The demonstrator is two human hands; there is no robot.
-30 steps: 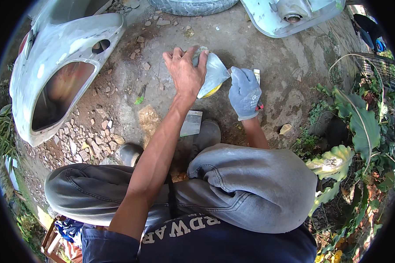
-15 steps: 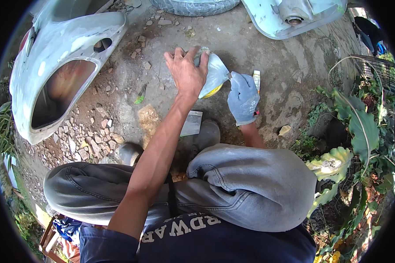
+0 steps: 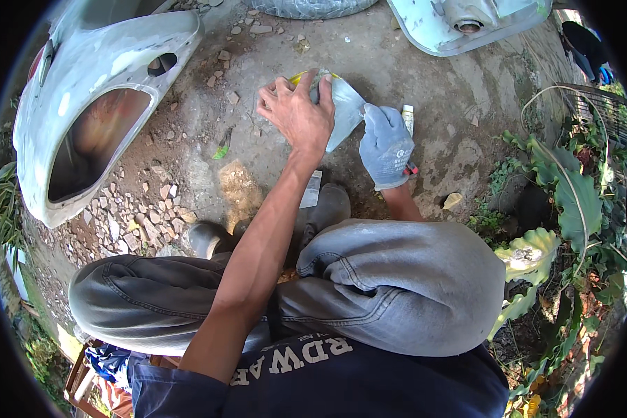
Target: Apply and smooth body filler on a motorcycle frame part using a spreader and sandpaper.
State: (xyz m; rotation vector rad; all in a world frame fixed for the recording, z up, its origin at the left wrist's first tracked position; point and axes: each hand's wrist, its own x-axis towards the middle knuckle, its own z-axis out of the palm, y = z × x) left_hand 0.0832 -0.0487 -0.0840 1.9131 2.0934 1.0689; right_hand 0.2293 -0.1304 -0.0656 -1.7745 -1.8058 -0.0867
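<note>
My bare left hand [image 3: 301, 115] is closed over the far left of a pale, thin sheet-like piece [image 3: 345, 115] with a yellow edge, low above the ground. Its exact kind I cannot make out, and the palm hides part of it. At the piece's right corner, my right hand [image 3: 386, 148], in a grey-blue glove, is closed in a pinch. Just beyond that glove lies a small pale tube [image 3: 408, 118]. Something small and red [image 3: 412, 168] shows by the glove's wrist. A flat grey rectangular plate [image 3: 311, 189] lies near my right shoe [image 3: 333, 203].
A grey-white vehicle body shell [image 3: 111, 66] stands at the left, with broken stones [image 3: 143, 226] beside it. Far off are a tyre [image 3: 313, 8] and a pale panel [image 3: 467, 31]. Leafy plants [image 3: 568, 202] border the right. Sandy powder [image 3: 240, 187] lies near my left shoe [image 3: 209, 240].
The pale piece has turned: its yellow edge was at the near side and now shows at the far side. Both hands keep nearly the same places, still on it.
</note>
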